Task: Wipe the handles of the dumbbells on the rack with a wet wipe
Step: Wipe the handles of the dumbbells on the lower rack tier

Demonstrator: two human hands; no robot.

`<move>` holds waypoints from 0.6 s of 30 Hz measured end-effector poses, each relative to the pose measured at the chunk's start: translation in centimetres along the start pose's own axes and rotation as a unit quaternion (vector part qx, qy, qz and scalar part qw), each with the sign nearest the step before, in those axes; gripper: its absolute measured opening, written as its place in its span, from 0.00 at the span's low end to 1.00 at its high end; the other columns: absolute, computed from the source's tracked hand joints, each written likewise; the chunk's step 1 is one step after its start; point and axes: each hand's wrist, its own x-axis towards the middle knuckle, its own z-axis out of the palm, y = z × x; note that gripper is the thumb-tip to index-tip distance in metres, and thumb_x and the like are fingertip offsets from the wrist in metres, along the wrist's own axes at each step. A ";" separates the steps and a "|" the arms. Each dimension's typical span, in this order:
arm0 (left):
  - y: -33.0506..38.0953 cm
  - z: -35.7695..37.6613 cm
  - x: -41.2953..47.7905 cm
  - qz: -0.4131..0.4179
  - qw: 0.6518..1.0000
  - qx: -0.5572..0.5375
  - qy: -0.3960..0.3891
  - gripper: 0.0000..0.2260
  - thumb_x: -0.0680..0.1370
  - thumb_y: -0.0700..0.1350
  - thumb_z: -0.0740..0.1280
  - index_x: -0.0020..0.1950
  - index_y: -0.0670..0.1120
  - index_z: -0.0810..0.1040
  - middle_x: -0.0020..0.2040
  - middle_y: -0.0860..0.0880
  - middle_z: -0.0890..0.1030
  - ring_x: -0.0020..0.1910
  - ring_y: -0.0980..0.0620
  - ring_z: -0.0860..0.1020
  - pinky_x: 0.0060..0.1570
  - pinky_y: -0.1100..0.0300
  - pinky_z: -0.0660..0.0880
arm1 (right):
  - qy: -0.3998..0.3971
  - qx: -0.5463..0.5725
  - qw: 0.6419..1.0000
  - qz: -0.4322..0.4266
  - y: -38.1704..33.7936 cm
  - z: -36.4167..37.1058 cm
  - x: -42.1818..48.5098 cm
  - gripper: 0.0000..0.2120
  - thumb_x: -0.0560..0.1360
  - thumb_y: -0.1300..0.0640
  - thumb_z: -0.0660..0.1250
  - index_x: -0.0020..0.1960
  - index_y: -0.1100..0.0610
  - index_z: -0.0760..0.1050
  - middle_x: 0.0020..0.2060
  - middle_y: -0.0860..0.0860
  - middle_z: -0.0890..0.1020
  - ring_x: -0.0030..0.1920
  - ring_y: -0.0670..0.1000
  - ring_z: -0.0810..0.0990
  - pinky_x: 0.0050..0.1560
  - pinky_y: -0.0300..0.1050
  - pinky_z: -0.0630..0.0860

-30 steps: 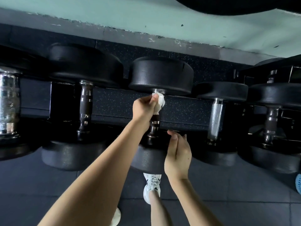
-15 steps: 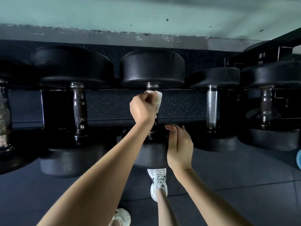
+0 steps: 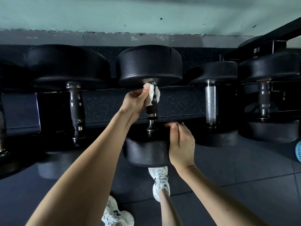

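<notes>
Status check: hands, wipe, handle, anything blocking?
Left hand pinches wet wipe on far end of centre dumbbell handle. Right hand rests against near weight head. Nothing blocking.

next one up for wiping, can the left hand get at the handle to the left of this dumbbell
Probably yes: that handle stands bare between its black ends, nothing covers it, and the left hand holding the wipe is close beside it.
</notes>
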 end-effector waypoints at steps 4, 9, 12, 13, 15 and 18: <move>-0.6 0.7 0.2 0.100 0.977 0.171 0.079 0.25 0.76 0.60 0.60 0.24 0.47 0.66 0.33 0.37 0.77 0.35 0.50 0.73 0.42 0.56 0.72 | 0.002 0.008 1.000 -0.002 -0.1 -0.1 0.0 0.20 0.79 0.55 0.50 0.43 0.62 0.78 0.37 0.51 0.80 0.41 0.49 0.77 0.51 0.50 0.74; -1.3 0.5 -0.8 0.117 0.958 0.247 0.082 0.21 0.76 0.58 0.63 0.29 0.45 0.70 0.29 0.49 0.71 0.32 0.54 0.67 0.35 0.57 0.67 | 0.001 0.000 1.000 -0.001 -0.1 -0.1 0.0 0.21 0.79 0.54 0.50 0.42 0.63 0.77 0.36 0.53 0.80 0.40 0.53 0.78 0.49 0.51 0.74; -1.5 0.3 -2.1 0.107 0.946 0.286 0.111 0.13 0.76 0.50 0.69 0.40 0.41 0.80 0.33 0.51 0.74 0.35 0.58 0.69 0.34 0.67 0.66 | 0.002 -0.001 1.000 0.002 -0.1 0.0 0.1 0.20 0.78 0.55 0.50 0.41 0.62 0.77 0.36 0.52 0.79 0.40 0.52 0.76 0.47 0.49 0.73; -1.6 0.1 -2.3 0.106 0.943 0.295 0.111 0.11 0.76 0.48 0.69 0.43 0.40 0.80 0.34 0.51 0.75 0.36 0.58 0.70 0.32 0.69 0.66 | 0.003 -0.001 1.000 -0.001 -0.1 0.0 0.1 0.20 0.78 0.55 0.50 0.41 0.62 0.77 0.36 0.52 0.79 0.40 0.51 0.76 0.47 0.49 0.72; -1.7 -0.2 -2.5 0.105 0.937 0.316 0.103 0.11 0.75 0.48 0.70 0.44 0.39 0.81 0.36 0.49 0.78 0.36 0.58 0.71 0.33 0.68 0.67 | 0.002 0.001 1.000 -0.002 -0.1 0.0 0.2 0.20 0.78 0.55 0.50 0.42 0.62 0.78 0.36 0.52 0.80 0.41 0.49 0.75 0.49 0.48 0.72; -1.0 -0.1 -2.2 0.099 0.934 0.325 0.110 0.11 0.74 0.49 0.71 0.45 0.41 0.83 0.38 0.49 0.81 0.35 0.60 0.74 0.37 0.64 0.70 | -0.007 0.005 1.000 0.008 -0.2 -0.1 0.2 0.20 0.78 0.55 0.50 0.43 0.62 0.79 0.37 0.52 0.80 0.42 0.48 0.76 0.52 0.49 0.73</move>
